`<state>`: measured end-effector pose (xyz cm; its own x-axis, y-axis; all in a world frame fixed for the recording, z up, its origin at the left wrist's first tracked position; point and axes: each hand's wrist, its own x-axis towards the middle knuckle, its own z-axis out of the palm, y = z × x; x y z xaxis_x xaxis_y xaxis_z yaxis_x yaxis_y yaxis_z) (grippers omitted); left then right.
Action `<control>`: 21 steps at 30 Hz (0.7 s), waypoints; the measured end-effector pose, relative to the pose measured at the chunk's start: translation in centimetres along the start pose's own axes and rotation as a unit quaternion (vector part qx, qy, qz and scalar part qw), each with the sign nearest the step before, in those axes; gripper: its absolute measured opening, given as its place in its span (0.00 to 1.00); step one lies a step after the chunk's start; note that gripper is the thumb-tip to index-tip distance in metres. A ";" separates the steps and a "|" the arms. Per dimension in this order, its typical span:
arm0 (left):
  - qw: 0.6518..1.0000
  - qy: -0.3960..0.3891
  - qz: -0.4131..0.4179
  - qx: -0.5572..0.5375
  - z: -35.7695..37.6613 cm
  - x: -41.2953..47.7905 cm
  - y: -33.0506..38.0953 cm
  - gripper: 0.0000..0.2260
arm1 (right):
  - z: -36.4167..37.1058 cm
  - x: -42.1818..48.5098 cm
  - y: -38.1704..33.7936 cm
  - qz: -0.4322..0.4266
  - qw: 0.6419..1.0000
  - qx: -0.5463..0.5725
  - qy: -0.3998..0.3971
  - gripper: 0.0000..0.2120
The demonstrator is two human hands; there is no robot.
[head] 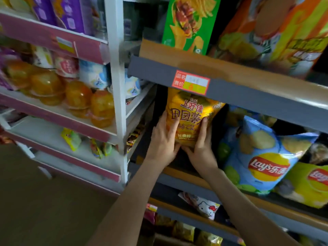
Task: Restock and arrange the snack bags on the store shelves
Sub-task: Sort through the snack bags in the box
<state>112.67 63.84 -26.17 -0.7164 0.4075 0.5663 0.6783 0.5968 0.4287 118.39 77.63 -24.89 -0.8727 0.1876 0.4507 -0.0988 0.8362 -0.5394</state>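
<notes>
A yellow-orange chip bag [188,112] stands upright at the left end of the middle shelf [179,172], its top hidden behind the grey shelf edge above. My left hand [162,142] holds its lower left side, fingers laid up the front. My right hand [202,146] holds its lower right side, fingers up along the bag. The two hands meet under the bag's bottom edge. To the right lean a blue Lay's bag [260,157] and a green Lay's bag [310,183].
The grey shelf edge above carries a red price tag [190,82]; a green chip bag [190,23] and an orange bag [276,31] stand on it. A white rack [117,77] at left holds jelly cups [78,94]. Lower shelf has more snacks [204,205].
</notes>
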 end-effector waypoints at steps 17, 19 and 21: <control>0.904 -0.420 0.014 -0.079 4.2 -15.8 40.3 0.29 | -33.7 -31.9 8.3 0.259 0.933 -0.086 -0.234 0.29; 0.880 -0.472 0.032 -0.046 6.9 -17.1 47.2 0.29 | -40.2 -36.8 11.4 0.312 0.921 -0.085 -0.219 0.29; 0.859 -0.508 0.030 -0.059 9.4 -18.4 54.0 0.28 | -46.1 -41.6 14.1 0.346 0.910 -0.090 -0.208 0.30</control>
<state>160.95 95.01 -20.07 -0.4107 0.8641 -0.2911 0.6880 0.5032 0.5230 175.34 105.38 -18.49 -0.8050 0.5222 -0.2815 0.5914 0.6690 -0.4502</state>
